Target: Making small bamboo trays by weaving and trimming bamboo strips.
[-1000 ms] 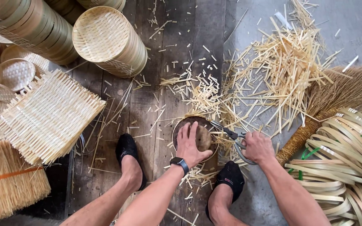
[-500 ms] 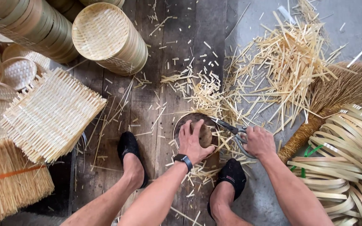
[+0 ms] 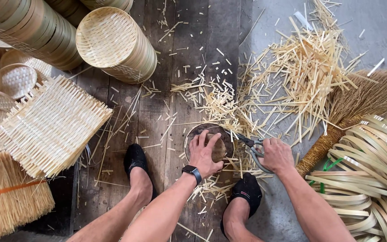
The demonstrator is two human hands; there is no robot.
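Two bare hands work low over a dark plank floor between the person's black slip-on shoes (image 3: 136,160). The left hand (image 3: 204,153), a black smartwatch (image 3: 192,172) on its wrist, lies flat with fingers spread across a small round woven bamboo disc (image 3: 222,145) framed by a dark hoop; it presses down on the piece rather than closing around it. The right hand (image 3: 276,154) is closed through the loops of a pair of metal scissors (image 3: 250,144), whose blades reach the disc's right edge; how far the blades stand apart cannot be told. Pale, flat bamboo offcuts (image 3: 292,76) lie in a thick, splintery heap beyond the disc. Stacked round bamboo steamer baskets (image 3: 115,45), smooth-walled with latticed woven bottoms, lie on their sides at upper left. A square, loosely woven bamboo mat (image 3: 52,123) with bristling ends rests left of the feet. Coiled flat bamboo strips (image 3: 372,166) curve at right, beside a bristly straw broom (image 3: 359,107).
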